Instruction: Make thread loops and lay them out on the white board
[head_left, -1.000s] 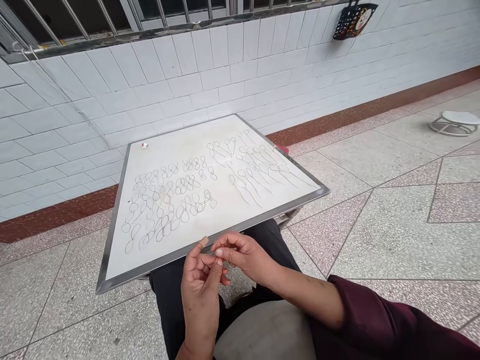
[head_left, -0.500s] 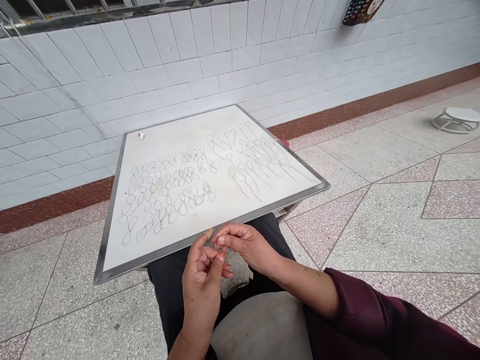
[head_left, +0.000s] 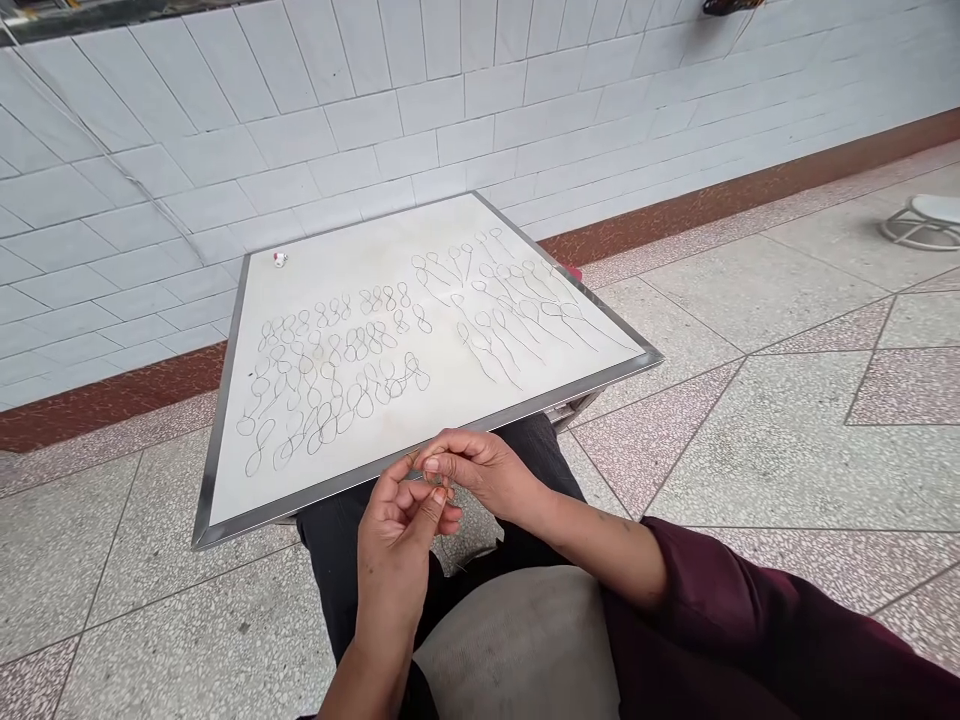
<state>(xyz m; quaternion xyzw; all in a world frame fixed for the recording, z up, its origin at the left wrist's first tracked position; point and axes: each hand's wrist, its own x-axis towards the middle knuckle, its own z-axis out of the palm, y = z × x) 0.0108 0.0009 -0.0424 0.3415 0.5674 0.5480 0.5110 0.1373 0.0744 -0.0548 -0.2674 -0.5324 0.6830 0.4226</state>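
Note:
Over my lap, just off the table's near edge, my left hand [head_left: 397, 555] and my right hand [head_left: 487, 480] meet fingertip to fingertip. Between them is a thin wire loop [head_left: 441, 480], pinched by both hands; a fine tail seems to hang below. Much of it is hidden by the fingers. On the white table [head_left: 360, 235] lie rows of thin dark figure-eight loops [head_left: 365, 402] at the left. Single loops with long tails [head_left: 502, 330] are spread out at the right.
A metal rim [head_left: 300, 500] edges the table, which stands against a white tiled wall [head_left: 420, 110]. Near its far left corner sits a small white and red item [head_left: 280, 259]. On the speckled floor at the far right is a low white stool [head_left: 926, 220].
My right fingers have shifted slightly and closed in nearer to the left fingertips around the wire. The view has tilted a little downward. The loops on the table lie as before.

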